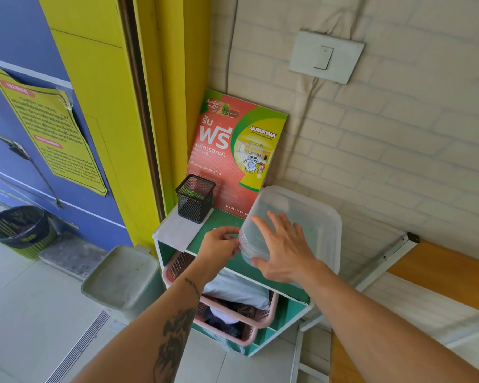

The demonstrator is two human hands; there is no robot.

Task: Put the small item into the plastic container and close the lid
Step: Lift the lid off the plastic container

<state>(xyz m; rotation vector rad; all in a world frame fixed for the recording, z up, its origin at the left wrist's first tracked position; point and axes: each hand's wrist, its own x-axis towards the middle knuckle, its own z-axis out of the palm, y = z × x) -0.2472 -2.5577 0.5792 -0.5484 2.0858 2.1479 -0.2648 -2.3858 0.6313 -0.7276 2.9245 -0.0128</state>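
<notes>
Clear plastic container (pixel 302 217) is seen on the green top of a small shelf unit (pixel 174 230), at its right end, close to the brick wall. Lid appears to be on or partly seated; the translucent layers near the front rim cannot be told apart.

Right hand (pixel 284 250) is spread flat against the container's near side, fingers splayed, nothing clasped. Judged to be steadying the box so it does not slide on the smooth top while the other hand works.

Left hand (pixel 221 244) is curled at the container's front-left corner, fingertips pinched together and touching the rim. Whether the small item is held in that pinch, or the lid edge is being gripped, cannot be told; the item itself is not made out anywhere.

A black mesh cup (pixel 195 199) stands at the back left of the top, well clear of both hands. A red poster (pixel 227 150) is propped behind, against the wall. A pink basket (pixel 233 313) of laundry is set in the shelf below.

Step in hand is judged to be the lid, being lifted at one corner.
</notes>
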